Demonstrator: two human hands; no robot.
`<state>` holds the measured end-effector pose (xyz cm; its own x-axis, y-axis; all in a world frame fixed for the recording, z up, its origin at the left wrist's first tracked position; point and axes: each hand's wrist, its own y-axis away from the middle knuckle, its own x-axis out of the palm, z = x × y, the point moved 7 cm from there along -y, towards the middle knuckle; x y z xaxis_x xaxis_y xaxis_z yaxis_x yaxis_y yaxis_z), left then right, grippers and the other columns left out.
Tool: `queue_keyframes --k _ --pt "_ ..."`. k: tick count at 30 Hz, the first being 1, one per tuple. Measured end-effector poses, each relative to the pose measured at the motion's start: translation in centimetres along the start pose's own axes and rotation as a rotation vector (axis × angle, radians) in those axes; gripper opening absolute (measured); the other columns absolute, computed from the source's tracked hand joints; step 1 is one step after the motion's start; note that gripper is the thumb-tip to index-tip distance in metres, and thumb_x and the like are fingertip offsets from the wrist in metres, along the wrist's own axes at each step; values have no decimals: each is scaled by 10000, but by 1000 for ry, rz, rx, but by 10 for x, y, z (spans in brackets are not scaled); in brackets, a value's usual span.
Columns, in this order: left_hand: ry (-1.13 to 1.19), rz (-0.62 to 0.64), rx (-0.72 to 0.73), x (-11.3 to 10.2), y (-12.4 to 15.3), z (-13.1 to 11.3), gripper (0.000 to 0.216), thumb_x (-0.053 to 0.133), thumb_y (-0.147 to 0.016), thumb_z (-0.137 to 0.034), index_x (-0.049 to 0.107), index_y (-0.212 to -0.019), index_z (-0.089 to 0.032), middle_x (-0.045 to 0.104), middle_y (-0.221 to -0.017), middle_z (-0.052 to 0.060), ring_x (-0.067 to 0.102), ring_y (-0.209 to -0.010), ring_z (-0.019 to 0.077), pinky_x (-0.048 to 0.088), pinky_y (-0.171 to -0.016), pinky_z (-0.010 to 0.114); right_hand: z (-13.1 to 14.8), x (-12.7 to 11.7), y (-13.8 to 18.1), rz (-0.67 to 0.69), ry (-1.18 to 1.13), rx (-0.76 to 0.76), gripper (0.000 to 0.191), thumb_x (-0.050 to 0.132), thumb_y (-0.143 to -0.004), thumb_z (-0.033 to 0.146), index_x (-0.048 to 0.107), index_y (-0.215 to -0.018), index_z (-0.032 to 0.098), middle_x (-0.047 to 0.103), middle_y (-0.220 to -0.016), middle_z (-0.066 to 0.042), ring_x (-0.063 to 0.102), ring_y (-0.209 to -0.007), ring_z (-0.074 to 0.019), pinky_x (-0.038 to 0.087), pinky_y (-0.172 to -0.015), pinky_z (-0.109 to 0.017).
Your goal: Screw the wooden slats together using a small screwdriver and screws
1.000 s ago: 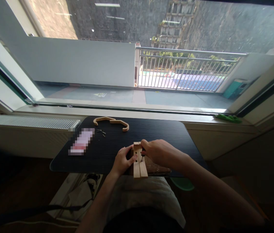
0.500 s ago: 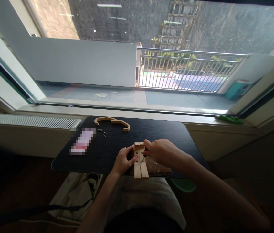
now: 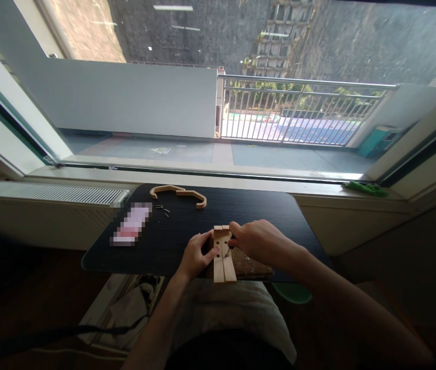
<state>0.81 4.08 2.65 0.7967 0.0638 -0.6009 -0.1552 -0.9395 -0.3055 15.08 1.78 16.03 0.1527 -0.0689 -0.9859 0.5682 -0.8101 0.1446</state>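
Note:
Two light wooden slats (image 3: pixel 223 264) lie side by side near the front edge of a black table (image 3: pixel 264 210), with small holes in them. My left hand (image 3: pixel 195 256) grips the slats' left side, fingers curled against the wood. My right hand (image 3: pixel 257 240) is closed in a pinch at the slats' upper right end, on something small and dark that I cannot make out. Beneath the slats sits a brown board (image 3: pixel 251 266).
A curved wooden piece (image 3: pixel 178 193) lies at the table's far edge, with several small screws (image 3: pixel 162 209) beside it. A pink packet (image 3: pixel 131 225) rests at the left. A radiator (image 3: pixel 48 193) and window sill run behind. A green cloth (image 3: pixel 366 188) sits on the sill.
Almost nothing differs; my right hand has shifted very slightly at the slats' upper end while my left hand keeps its grip.

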Motion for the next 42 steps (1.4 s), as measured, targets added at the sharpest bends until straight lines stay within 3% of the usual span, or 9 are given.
queue_keyframes --k 15,42 --pt "-4 7 21 2 0 2 449 635 -769 -333 651 -1201 -212 702 -1194 76 627 -1135 282 423 -1077 490 1 0 -1 -23 47 -11 247 502 -961 406 575 -978 170 713 -726 -88 704 -719 -255 303 -521 -270" --pt "2 12 -2 2 0 1 459 631 -754 -335 651 -1193 -200 707 -1178 70 630 -1130 280 427 -1074 476 5 -6 -6 0 61 -14 382 482 -953 482 698 -974 169 731 -741 -108 711 -749 -271 375 -548 -281"
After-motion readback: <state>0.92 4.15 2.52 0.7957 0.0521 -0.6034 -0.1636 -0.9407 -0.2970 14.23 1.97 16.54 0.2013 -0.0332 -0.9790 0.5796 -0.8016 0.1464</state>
